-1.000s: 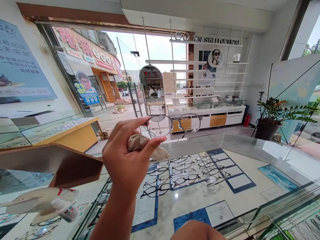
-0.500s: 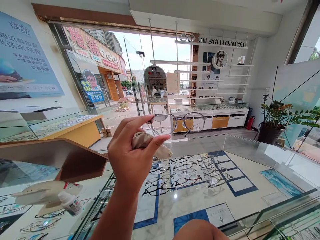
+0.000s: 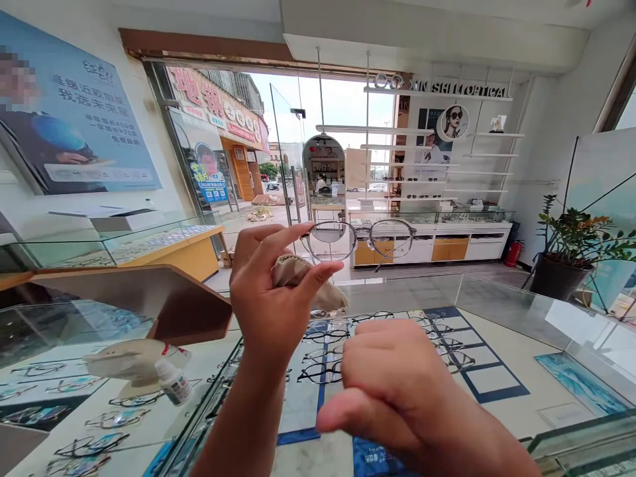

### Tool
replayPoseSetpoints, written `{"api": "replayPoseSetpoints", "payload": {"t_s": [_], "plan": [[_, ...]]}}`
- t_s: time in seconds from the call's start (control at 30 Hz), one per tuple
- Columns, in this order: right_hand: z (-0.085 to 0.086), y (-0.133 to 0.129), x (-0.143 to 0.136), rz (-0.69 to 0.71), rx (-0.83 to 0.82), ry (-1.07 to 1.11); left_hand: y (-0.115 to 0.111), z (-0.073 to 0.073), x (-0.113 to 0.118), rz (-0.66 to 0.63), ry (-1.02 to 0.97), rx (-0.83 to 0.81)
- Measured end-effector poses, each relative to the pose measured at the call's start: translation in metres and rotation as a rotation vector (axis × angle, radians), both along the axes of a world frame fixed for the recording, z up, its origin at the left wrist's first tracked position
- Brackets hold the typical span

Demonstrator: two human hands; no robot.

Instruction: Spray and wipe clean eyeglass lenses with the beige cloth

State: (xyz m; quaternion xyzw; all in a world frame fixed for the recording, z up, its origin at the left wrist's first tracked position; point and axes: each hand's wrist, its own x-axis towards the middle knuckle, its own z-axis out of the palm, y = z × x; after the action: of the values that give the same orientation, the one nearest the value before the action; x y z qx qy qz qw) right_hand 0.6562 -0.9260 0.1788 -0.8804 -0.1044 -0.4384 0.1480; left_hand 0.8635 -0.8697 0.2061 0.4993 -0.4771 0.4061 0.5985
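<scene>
My left hand (image 3: pixel 271 291) is raised in the middle of the view, closed on a pair of eyeglasses (image 3: pixel 332 240) by one end of the frame. The round lenses face forward, clear of the counter. A beige cleaning cloth (image 3: pixel 330 299) with a zigzag edge is bunched in the same palm. Lower and to the right, my right hand (image 3: pixel 387 377) hovers over the glass counter, its fingers curled and thumb sticking out to the left. Nothing shows in it, though the inside of its fingers is turned away. Under it, rows of eyeglass frames (image 3: pixel 318 374) are partly covered.
The glass display counter (image 3: pixel 501 391) spreads below both hands. To the left are a white spray bottle (image 3: pixel 173 382), a pale animal-shaped stand (image 3: pixel 132 363) and a brown wooden panel (image 3: pixel 193 305). Further off stand a potted plant (image 3: pixel 561 265), a fire extinguisher (image 3: pixel 513 253) and an arched mirror (image 3: pixel 324 149).
My right hand has risen from the bottom edge to over the counter. The view has turned slightly left. My left hand still holds the eyeglasses and cloth.
</scene>
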Motion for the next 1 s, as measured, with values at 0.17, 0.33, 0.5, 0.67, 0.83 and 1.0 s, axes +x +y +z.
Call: {"api": "replayPoseSetpoints", "payload": {"t_s": [0.17,0.33,0.5,0.67,0.83,1.0], "plan": [[0.03,-0.057,-0.009,-0.375,0.245,-0.209,-0.001,-0.001,0.001,0.006,0.011,0.006],[0.028,-0.079,-0.016,-0.522,0.257,-0.281,-0.006,-0.002,-0.005,-0.005,0.022,0.024],[0.03,-0.079,-0.014,-0.513,0.222,-0.248,-0.01,-0.004,-0.008,-0.014,0.035,0.04],[0.031,-0.083,-0.014,-0.537,0.195,-0.269,-0.014,-0.007,-0.008,-0.009,0.024,0.054],[0.03,-0.086,-0.008,-0.548,0.209,-0.249,-0.018,-0.007,-0.01,-0.02,0.036,0.057],[0.031,-0.087,-0.003,-0.549,0.225,-0.255,-0.02,-0.006,-0.01,-0.008,0.041,0.056]]}}
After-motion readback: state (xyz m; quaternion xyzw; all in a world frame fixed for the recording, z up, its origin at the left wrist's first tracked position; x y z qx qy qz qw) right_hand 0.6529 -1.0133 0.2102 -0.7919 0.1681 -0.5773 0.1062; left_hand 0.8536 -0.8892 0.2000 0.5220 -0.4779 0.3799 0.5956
